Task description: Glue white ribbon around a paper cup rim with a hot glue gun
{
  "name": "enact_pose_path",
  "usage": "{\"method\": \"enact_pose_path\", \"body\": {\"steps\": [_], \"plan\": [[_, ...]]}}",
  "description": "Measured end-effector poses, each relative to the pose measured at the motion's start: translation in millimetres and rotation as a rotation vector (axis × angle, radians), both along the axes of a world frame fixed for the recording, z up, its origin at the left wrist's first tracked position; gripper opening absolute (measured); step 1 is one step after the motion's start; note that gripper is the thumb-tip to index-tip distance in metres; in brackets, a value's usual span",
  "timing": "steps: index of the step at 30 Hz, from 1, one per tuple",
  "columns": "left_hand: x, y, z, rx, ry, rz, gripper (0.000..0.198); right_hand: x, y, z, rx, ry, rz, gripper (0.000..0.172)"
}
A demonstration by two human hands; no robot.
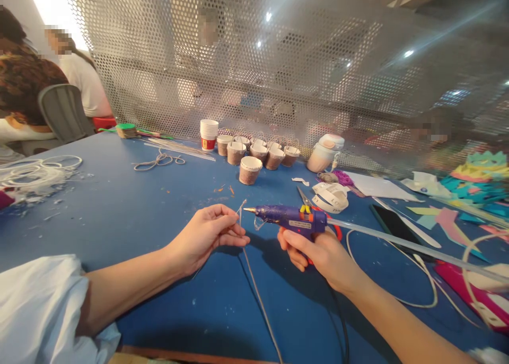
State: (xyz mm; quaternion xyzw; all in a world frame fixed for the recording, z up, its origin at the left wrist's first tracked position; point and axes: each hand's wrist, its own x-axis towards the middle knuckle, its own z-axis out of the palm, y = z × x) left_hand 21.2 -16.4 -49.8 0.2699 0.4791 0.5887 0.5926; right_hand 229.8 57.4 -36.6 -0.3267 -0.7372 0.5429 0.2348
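My right hand [318, 250] is wrapped round the grip of a blue hot glue gun [292, 218], a long clear glue stick [397, 241] jutting from its back. The metal nozzle points left, close to the tip of a thin cord [254, 284]. Between thumb and fingers, my left hand [212, 228] pinches that cord near its upper end; its lower part runs down to the table's front edge. Strands of clear glue hang under the nozzle. Just behind the glue gun lie scissors [305, 198], partly hidden by it.
Several brown-wrapped paper cups [250, 172] stand mid-table beside a stack of white cups [209, 133]. A ribbon roll [330, 197], a phone [397, 226] and paper scraps [445, 223] lie right. White cord [35, 170] is heaped left. A perforated metal screen [238, 77] rises behind; people sit at far left.
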Motion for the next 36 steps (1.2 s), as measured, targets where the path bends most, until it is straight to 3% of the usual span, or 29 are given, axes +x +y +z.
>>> {"method": "enact_pose_path", "body": {"steps": [21, 36], "plan": [[5.8, 0.3, -2.4, 0.051, 0.176, 0.057, 0.013, 5.4, -0.6, 1.6, 0.116, -0.274, -0.01, 0.037], [5.1, 0.2, -1.7, 0.053, 0.198, 0.03, 0.012, 9.7, 0.9, 3.0, 0.109, -0.248, -0.003, 0.038]]}}
